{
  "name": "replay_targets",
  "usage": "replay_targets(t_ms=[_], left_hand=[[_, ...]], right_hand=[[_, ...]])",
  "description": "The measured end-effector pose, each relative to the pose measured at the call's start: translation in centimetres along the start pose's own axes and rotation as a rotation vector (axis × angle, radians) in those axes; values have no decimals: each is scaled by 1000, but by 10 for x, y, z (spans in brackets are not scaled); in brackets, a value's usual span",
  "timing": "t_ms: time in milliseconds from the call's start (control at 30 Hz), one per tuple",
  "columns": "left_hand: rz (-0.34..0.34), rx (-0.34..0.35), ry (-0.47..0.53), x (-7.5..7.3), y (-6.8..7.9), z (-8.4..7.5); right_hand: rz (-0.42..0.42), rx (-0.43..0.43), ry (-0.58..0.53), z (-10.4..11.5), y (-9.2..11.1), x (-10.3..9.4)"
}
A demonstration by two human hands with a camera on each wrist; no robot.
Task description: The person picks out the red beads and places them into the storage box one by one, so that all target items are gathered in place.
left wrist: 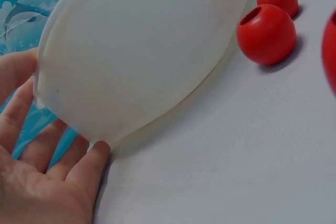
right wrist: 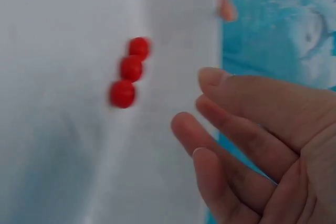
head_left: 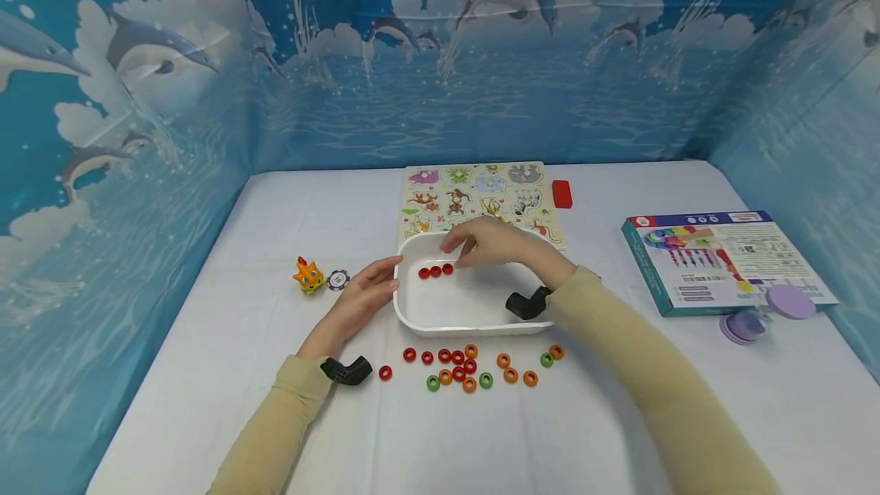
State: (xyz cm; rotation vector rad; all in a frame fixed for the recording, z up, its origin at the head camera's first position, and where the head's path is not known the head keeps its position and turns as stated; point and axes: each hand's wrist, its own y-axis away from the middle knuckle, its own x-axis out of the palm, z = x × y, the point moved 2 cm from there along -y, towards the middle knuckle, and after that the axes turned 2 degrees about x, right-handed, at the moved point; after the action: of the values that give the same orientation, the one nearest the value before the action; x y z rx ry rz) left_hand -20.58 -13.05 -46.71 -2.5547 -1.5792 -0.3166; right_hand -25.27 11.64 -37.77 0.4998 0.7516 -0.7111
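Observation:
Three red beads (head_left: 435, 271) sit in a short row inside a white tray (head_left: 474, 331). Above the tray's far side hovers my right hand (head_left: 491, 239), its fingers loosely bent and nothing between them. In the right wrist view the red beads (right wrist: 131, 68) lie apart from the fingertips (right wrist: 186, 127). My left hand (head_left: 367, 295) rests against the tray's left end. Its extended fingers touch the outer wall of the tray (left wrist: 142, 56) in the left wrist view.
Loose red, orange and green beads (head_left: 458, 357) lie in front of the tray. Behind it are an animal puzzle board (head_left: 490, 183) and a red block (head_left: 561, 194). A spiky orange toy (head_left: 308, 276) and a chip (head_left: 338, 279) lie left; a box (head_left: 729, 262) and purple-lidded containers (head_left: 745, 325) right.

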Motion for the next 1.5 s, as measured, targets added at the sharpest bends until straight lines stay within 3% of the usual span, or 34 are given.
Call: replay_targets(t_ms=[133,233,433,567,667,867,1067,1500], left_hand=[[-6,-4,-2,0,-1,0],[-7,-4,-2,0,-1,0],[-3,-7,2,0,-1,0],[-4,-10,-1,0,0,-2],[-2,-7,-4,0,0,-2],[3,1,-8,0,0,0],[0,-2,-16,0,0,0],[7,1,-18,0,0,-1]], right_hand=[[-53,-68,-31,15,31,-11],[-108,-131,-77,25,57,-9],[-166,-170,-224,42,103,21],[-200,-209,-300,41,119,52],[-230,-250,-337,33,122,80],[-295,-197,-314,22,118,113],[-350,-185,-186,13,113,119],[-330,-153,-61,7,110,122]])
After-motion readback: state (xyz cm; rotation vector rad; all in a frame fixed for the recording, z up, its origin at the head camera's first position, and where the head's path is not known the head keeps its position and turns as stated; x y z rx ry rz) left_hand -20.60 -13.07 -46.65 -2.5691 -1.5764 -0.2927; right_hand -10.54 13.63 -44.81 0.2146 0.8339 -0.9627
